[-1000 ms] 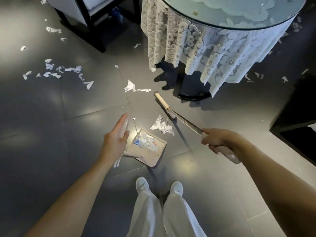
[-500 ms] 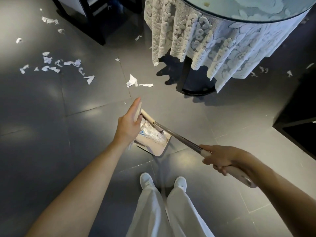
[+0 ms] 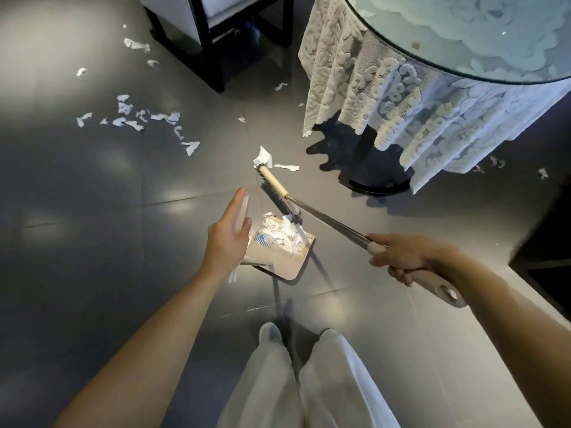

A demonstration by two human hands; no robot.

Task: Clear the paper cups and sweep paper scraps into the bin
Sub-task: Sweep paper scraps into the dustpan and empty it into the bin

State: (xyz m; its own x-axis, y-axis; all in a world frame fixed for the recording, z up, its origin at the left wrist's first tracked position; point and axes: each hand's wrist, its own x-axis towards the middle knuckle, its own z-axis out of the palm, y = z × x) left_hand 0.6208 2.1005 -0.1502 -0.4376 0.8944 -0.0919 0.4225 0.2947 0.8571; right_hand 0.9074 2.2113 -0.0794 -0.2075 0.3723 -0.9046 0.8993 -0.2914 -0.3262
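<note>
My right hand (image 3: 401,257) grips the beige end of a long broom (image 3: 327,219) that slants across the grey floor. Its brush head (image 3: 275,193) reaches from the dustpan's mouth out to a crumpled white paper scrap (image 3: 263,158), with a thin strip (image 3: 286,167) just beyond. The beige dustpan (image 3: 287,268) lies in front of my feet with a heap of white scraps (image 3: 282,234) in it. My left hand (image 3: 227,234) holds the top of the dustpan's upright handle (image 3: 243,211) between thumb and fingers. Several more torn scraps (image 3: 133,118) lie scattered at the left.
A round glass-topped table with a white lace cloth (image 3: 401,97) stands on a dark base (image 3: 380,186) at the upper right. A dark-framed chair (image 3: 216,38) is at the top, with scraps beside it. Dark furniture (image 3: 547,236) edges the right. More scraps (image 3: 497,163) lie beyond the table.
The loose pile beside the dustpan has been swept into it. The brush head, drawn back to the pan half a second ago, has swung out again to the far scrap.
</note>
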